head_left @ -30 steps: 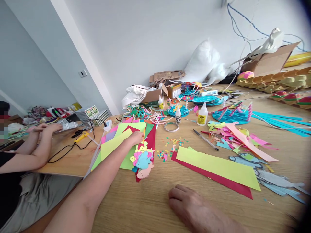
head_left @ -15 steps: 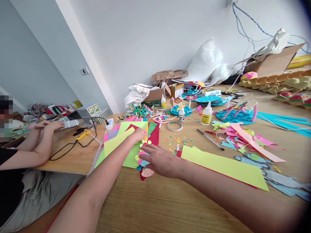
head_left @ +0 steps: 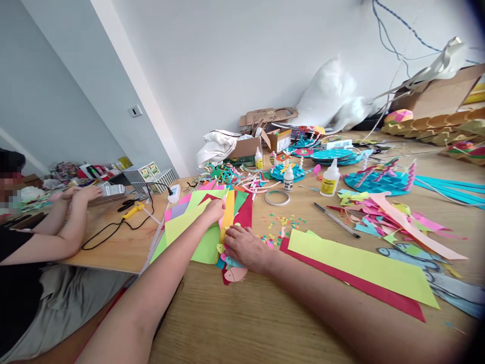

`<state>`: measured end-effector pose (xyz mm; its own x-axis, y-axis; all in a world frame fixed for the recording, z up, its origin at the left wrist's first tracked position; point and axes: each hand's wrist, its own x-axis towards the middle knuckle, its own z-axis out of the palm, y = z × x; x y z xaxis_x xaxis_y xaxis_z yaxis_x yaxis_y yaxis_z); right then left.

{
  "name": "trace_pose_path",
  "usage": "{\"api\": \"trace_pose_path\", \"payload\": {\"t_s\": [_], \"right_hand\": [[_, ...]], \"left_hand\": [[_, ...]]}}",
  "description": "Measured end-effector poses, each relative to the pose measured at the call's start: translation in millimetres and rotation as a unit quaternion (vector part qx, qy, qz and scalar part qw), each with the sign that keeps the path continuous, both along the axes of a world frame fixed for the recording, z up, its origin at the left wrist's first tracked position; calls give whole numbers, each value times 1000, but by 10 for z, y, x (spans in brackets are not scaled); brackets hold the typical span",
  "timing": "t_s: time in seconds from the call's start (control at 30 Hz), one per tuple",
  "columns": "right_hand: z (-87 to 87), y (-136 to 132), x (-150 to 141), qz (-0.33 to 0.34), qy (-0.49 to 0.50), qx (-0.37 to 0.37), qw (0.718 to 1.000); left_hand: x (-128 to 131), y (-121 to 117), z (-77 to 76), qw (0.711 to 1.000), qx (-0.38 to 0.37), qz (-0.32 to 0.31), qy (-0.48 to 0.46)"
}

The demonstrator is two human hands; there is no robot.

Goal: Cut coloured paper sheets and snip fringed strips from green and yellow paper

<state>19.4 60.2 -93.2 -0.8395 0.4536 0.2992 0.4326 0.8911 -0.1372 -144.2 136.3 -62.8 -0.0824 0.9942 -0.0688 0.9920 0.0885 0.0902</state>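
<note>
Head view: I see my left hand [head_left: 215,211] curled on the paper stack [head_left: 178,222], my right hand [head_left: 246,247] bent over paper fish [head_left: 235,274] at its near right edge; whether either grip pinches paper, I cannot tell. Open table [head_left: 212,323] spreads along the stack's near side, a yellow strip [head_left: 359,265] to its right.
</note>
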Motion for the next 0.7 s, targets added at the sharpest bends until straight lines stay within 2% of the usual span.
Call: {"api": "trace_pose_path", "payload": {"t_s": [0.2, 0.4, 0.57, 0.7], "right_hand": [[-24, 20, 0, -19, 14, -37, 999], [6, 69, -69, -51, 36, -63, 996], [10, 98, -84, -44, 28, -62, 997], [0, 70, -155, -44, 15, -59, 997]], "left_hand": [[-64, 15, 18, 999, 6, -16, -33], [-113, -100, 69, 992, -4, -109, -64], [-301, -313, 108, 988, -36, -148, -24], [-415, -417, 39, 988, -60, -144, 17]]}}
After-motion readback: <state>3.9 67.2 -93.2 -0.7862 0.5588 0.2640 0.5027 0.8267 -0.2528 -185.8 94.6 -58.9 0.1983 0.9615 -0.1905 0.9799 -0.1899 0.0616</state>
